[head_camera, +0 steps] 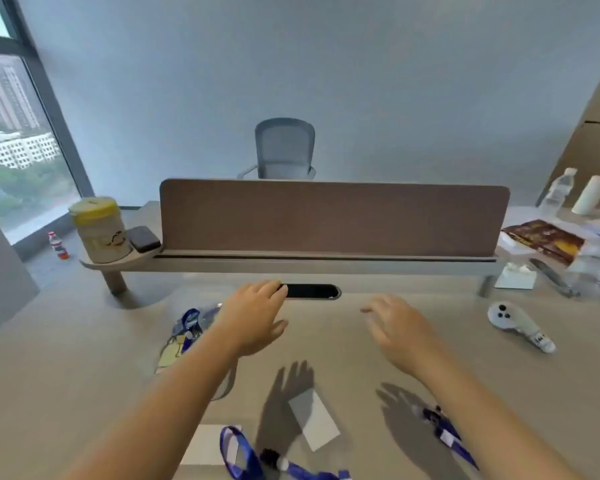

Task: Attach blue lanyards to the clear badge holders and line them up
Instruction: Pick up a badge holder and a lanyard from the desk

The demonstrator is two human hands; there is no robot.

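Beige office desk [360,368] with a brown divider panel [333,220] across the back, grey wall behind. Clear badge holder [314,422] lies flat near centre front, tilted, nothing attached. A second holder [205,445] sits front left with a blue lanyard [236,452] looped over its right edge; strap runs off right along the bottom. Another blue lanyard [447,431] lies front right, apart from both holders. Heap of lanyards and holders [186,334] at mid left, partly behind the left forearm. Left hand [257,317] hovers above the desk, palm down, fingers loosely together, holding nothing. Right hand [395,327] also raised, fingers relaxed and slightly spread, empty. Shadows of both fall on the desk. White controller [516,323] right, yellow-lidded canister [99,230] on the left shelf, grey chair [284,148] beyond the divider.
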